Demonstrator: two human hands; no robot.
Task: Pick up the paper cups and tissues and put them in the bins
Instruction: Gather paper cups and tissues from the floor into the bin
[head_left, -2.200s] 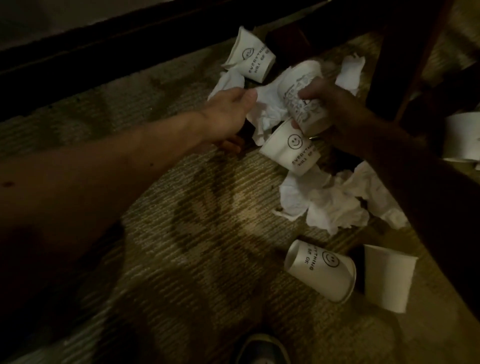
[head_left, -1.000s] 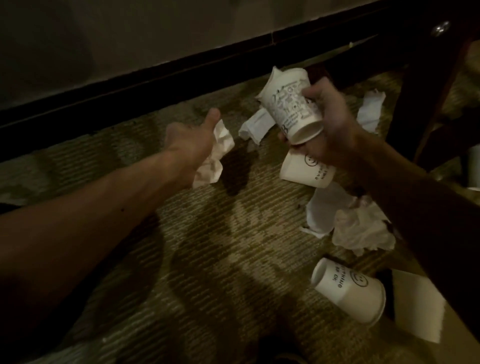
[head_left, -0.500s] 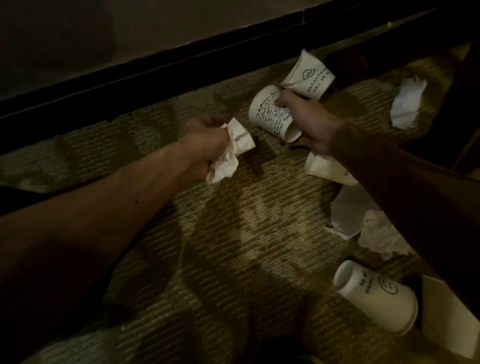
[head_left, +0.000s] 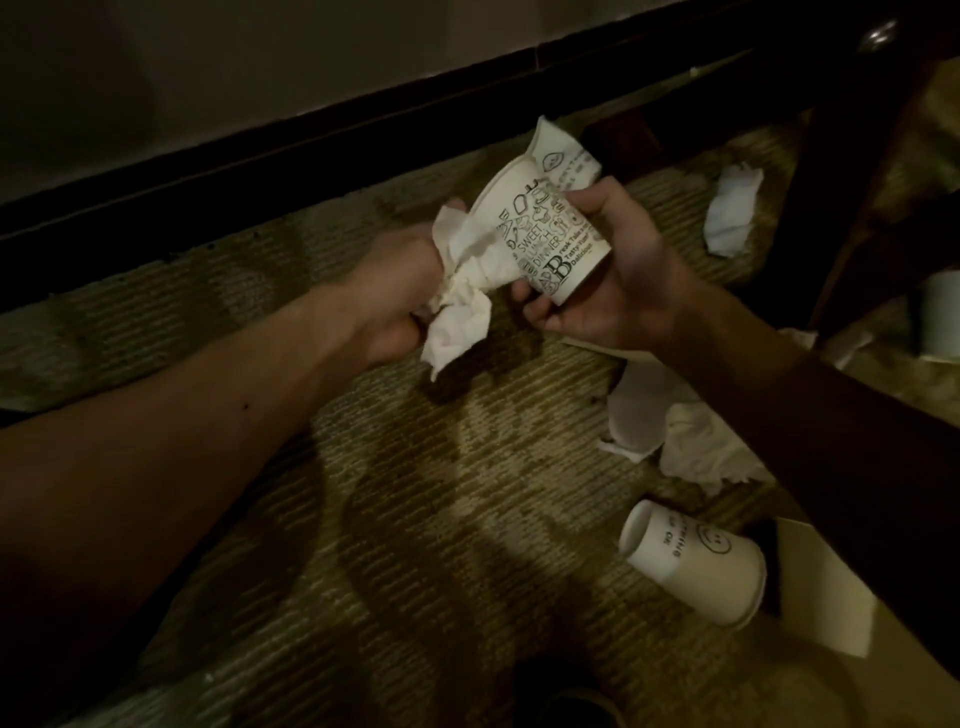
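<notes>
My right hand (head_left: 618, 270) grips a printed paper cup (head_left: 545, 234) held on its side, mouth toward the left. My left hand (head_left: 395, 291) clutches a crumpled white tissue (head_left: 462, 301) right at the cup's mouth. Behind the held cup a second paper cup (head_left: 563, 153) lies on the carpet. A smiley-print cup (head_left: 696, 566) lies on its side at the lower right, next to a plain cup (head_left: 826, 597). Loose tissues (head_left: 680, 441) lie under my right forearm, and another tissue (head_left: 732, 213) lies farther right.
Patterned carpet (head_left: 415, 493) covers the floor. A dark baseboard (head_left: 311, 135) runs along the wall at the top. A dark wooden furniture leg (head_left: 857, 171) stands at the right, with another white cup (head_left: 943, 322) beyond it. No bin is in view.
Both hands came together and rose toward me. The tissue in my left hand now meets the mouth of the cup held in my right hand.
</notes>
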